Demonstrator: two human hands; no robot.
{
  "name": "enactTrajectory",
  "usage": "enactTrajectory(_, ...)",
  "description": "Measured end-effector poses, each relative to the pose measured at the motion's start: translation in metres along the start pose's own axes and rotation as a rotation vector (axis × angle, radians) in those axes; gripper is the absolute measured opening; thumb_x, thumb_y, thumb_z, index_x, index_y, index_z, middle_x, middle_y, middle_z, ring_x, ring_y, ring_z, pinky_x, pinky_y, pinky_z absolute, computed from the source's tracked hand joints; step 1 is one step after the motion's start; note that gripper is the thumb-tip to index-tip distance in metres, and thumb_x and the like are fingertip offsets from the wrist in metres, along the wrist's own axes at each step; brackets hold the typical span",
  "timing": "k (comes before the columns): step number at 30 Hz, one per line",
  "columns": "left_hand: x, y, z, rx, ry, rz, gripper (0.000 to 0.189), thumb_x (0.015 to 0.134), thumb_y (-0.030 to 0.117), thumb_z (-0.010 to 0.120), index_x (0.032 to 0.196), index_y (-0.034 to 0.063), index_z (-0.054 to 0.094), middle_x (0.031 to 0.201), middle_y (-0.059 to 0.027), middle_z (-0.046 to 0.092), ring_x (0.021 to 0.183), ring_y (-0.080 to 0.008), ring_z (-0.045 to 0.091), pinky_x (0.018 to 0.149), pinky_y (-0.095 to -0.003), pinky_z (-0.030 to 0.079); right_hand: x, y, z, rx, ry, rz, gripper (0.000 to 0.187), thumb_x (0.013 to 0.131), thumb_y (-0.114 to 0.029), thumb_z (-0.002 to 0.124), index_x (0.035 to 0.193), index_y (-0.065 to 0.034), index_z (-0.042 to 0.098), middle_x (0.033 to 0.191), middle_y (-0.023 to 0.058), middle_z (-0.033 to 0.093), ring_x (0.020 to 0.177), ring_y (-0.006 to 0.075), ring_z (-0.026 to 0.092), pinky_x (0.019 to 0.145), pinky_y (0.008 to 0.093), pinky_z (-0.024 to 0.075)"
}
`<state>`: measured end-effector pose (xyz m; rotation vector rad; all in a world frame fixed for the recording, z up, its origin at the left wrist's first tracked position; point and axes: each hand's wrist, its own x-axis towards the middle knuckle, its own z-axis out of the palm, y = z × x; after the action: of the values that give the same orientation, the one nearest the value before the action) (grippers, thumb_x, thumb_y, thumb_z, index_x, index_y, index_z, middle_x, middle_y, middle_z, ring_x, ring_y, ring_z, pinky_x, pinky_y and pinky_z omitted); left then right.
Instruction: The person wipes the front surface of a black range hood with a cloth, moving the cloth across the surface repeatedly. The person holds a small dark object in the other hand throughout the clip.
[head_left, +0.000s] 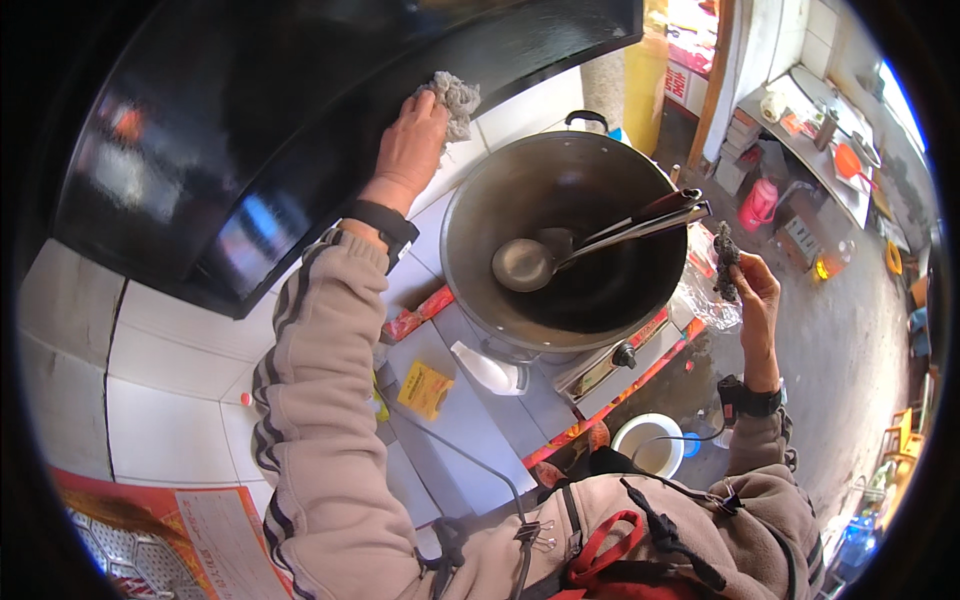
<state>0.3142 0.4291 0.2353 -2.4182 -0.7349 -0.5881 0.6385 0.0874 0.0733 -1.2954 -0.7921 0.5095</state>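
My left hand (412, 146) presses a crumpled grey rag (454, 101) to the lower edge of a glossy black range hood (337, 105). Raised at the right, my right hand (757, 281) pinches a dark, matted scouring pad (724, 262) between thumb and fingers, away from any surface. Between my hands a large wok (480, 225) sits over a gas stove (600, 367). In it lie a metal ladle (523, 265) and another long-handled utensil, partly hidden, their handles leaning over the right rim.
A white bottle (487, 369) and a yellow packet (425, 390) lie on the tiled counter (480, 427). Below its front edge a white bucket (649, 442) stands on the floor. Further right are a pink thermos (759, 202) and a side table (817, 150) with kitchenware. Cables run from both my wrists.
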Motion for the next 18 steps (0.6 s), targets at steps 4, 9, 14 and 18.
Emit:
enactTrajectory(4,0.001,-0.001,-0.004,0.002,-0.034,0.070,0.009,0.082,0.001,0.053,0.088,0.0038,0.058,0.105,-0.0092,0.053,0.100,-0.0300,0.055,0.077,-0.0391,0.055,-0.001,0.006,-0.021,0.005,0.049,0.019,0.016,0.090,-0.001,0.060,0.106,0.0006,0.064,0.096,0.0007,0.067,0.087,0.0060,0.059,0.080,0.0208,0.0456)
enactTrajectory(9,-0.045,-0.026,-0.034,0.153,-0.153,0.097,0.009,0.079,0.001,0.056,0.088,0.0040,0.057,0.101,-0.0085,0.053,0.097,-0.0272,0.055,0.076,-0.0350,0.055,0.005,0.017,-0.049,-0.020,0.104,0.017,0.015,0.091,-0.004,0.060,0.105,-0.0002,0.064,0.094,0.0000,0.067,0.084,0.0051,0.059,0.076,0.0201,0.0452)
enactTrajectory(14,-0.050,-0.034,-0.035,0.257,-0.039,0.058,0.027,0.077,0.002,0.061,0.104,0.0031,0.058,0.111,-0.0098,0.054,0.104,-0.0291,0.054,0.081,-0.0334,0.054,0.017,0.030,-0.055,0.010,0.129,0.061,0.015,0.092,-0.006,0.061,0.106,-0.0004,0.065,0.092,0.0000,0.067,0.081,0.0043,0.059,0.074,0.0191,0.0452)
enactTrajectory(18,-0.003,-0.016,-0.009,0.291,0.051,0.062,0.038,0.078,0.000,0.061,0.115,0.0016,0.055,0.122,-0.0117,0.052,0.107,-0.0298,0.054,0.085,-0.0312,0.052,0.029,0.034,-0.047,0.025,0.110,0.102,0.017,0.091,-0.006,0.061,0.107,0.0002,0.065,0.092,0.0007,0.068,0.080,0.0043,0.059,0.074,0.0189,0.0459)
